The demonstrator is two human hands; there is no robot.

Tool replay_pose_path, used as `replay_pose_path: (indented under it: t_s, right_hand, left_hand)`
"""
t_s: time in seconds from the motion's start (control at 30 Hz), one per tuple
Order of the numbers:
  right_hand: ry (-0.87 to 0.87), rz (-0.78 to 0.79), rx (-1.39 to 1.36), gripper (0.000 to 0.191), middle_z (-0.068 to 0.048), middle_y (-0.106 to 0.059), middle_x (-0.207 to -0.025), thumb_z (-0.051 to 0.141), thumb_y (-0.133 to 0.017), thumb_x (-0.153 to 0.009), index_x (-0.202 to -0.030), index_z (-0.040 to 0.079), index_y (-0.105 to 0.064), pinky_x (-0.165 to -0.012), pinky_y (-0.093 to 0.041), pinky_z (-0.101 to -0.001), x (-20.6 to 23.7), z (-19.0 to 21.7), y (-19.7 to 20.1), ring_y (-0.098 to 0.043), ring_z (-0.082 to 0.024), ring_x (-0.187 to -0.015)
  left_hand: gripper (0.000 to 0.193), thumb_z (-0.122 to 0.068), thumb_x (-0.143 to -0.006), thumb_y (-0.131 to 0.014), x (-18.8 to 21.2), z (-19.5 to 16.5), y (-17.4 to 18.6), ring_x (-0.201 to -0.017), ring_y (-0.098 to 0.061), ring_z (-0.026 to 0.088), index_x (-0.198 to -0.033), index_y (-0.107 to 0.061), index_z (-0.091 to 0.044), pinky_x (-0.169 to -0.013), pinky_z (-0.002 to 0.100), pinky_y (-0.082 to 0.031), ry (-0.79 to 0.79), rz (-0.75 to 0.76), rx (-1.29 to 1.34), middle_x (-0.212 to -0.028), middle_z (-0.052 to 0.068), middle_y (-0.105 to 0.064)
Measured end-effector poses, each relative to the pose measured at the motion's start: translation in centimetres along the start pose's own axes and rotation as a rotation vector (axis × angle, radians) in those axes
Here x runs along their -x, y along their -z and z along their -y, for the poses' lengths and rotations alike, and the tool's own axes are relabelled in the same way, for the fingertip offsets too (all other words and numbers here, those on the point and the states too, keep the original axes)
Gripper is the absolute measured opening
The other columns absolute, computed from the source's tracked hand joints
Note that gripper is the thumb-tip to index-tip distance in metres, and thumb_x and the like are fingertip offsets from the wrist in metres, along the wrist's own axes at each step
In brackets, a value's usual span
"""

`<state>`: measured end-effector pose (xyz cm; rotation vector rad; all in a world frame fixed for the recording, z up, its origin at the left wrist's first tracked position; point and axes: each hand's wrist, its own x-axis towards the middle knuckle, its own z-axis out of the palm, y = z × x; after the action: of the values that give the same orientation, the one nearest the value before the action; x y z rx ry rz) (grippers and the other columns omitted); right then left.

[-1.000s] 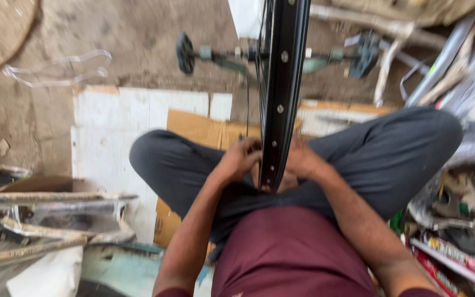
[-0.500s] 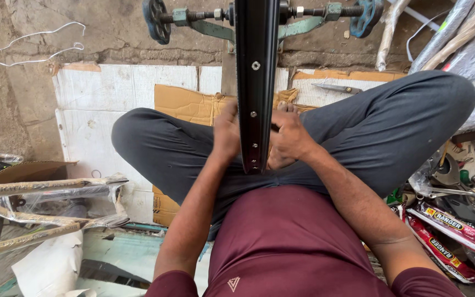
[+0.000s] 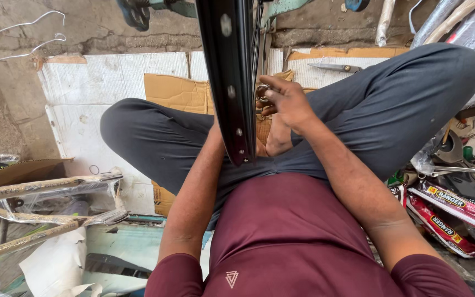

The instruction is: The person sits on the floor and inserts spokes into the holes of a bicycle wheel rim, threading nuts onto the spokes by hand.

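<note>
A black bicycle wheel rim [image 3: 231,82] stands upright between my crossed legs, its lower edge resting near my lap. My right hand [image 3: 288,103] is just right of the rim, beside the spokes [image 3: 257,38]. Its fingers pinch a small round metal piece [image 3: 262,93]. My left forearm [image 3: 198,181] runs up to the rim's left side. My left hand is hidden behind the rim, so its grip cannot be made out.
A green stand [image 3: 138,12] holds the wheel at the top. Cardboard sheets [image 3: 174,93] cover the floor, with a metal blade tool [image 3: 336,67] on them. Hand tools [image 3: 460,159] and red packets [image 3: 446,220] lie on the right, wrapped tubes [image 3: 39,187] on the left.
My right hand has left the rim's lower part and risen to the spokes, now pinching the small metal piece. My left hand has gone out of sight behind the rim.
</note>
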<state>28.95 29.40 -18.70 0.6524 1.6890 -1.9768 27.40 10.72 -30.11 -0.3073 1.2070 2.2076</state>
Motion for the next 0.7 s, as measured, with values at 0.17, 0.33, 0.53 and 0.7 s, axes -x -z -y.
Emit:
replay_pose_path:
  t_s: [0.17, 0.33, 0.53, 0.7]
  right_hand:
    - [0.147, 0.022, 0.33, 0.022, -0.007, -0.074, -0.09, 0.007, -0.061, -0.097, -0.117, 0.001, -0.068, -0.064, -0.064, -0.0265, -0.5, -1.8, -0.8, -0.073, -0.01, -0.074]
    - [0.283, 0.075, 0.457, 0.014, -0.012, -0.073, -0.082, 0.015, -0.069, -0.094, -0.093, 0.002, -0.071, -0.068, -0.056, -0.0358, -1.0, -4.4, 0.1, -0.068, -0.017, -0.072]
    - [0.576, -0.131, 0.844, 0.017, -0.022, -0.07, -0.09, 0.022, -0.068, -0.088, -0.091, 0.005, -0.073, -0.096, -0.044, -0.0568, -2.7, -8.8, 0.8, -0.059, -0.044, -0.092]
    - [0.636, -0.123, 0.967, 0.018, -0.025, -0.067, -0.09, 0.019, -0.064, -0.085, -0.092, 0.003, -0.069, -0.087, -0.046, -0.056, -3.8, -10.6, 1.5, -0.059, -0.046, -0.091]
  left_hand:
    - [0.022, -0.018, -0.094, -0.074, 3.4, -3.2, -2.4, -0.074, -0.067, 0.018, -0.104, -0.065, 0.0, -0.06, 0.032, -0.056, -0.379, -0.078, -0.747, -0.087, 0.012, -0.068]
    - [0.021, -0.015, -0.1, -0.06, 5.0, -7.4, -5.2, -0.1, -0.062, 0.036, -0.114, -0.06, 0.0, -0.084, 0.046, -0.051, -0.691, -0.086, -1.092, -0.106, 0.019, -0.062]
    - [0.03, -0.023, -0.102, -0.053, 6.3, -5.1, -4.7, -0.1, -0.062, 0.043, -0.118, -0.062, 0.0, -0.083, 0.05, -0.05, -0.649, -0.114, -1.253, -0.105, 0.023, -0.064]
    - [0.032, -0.025, -0.105, -0.051, 5.2, -3.4, -4.4, -0.093, -0.069, 0.039, -0.105, -0.071, 0.0, -0.08, 0.045, -0.054, -0.268, -0.165, -1.011, -0.096, 0.023, -0.071]
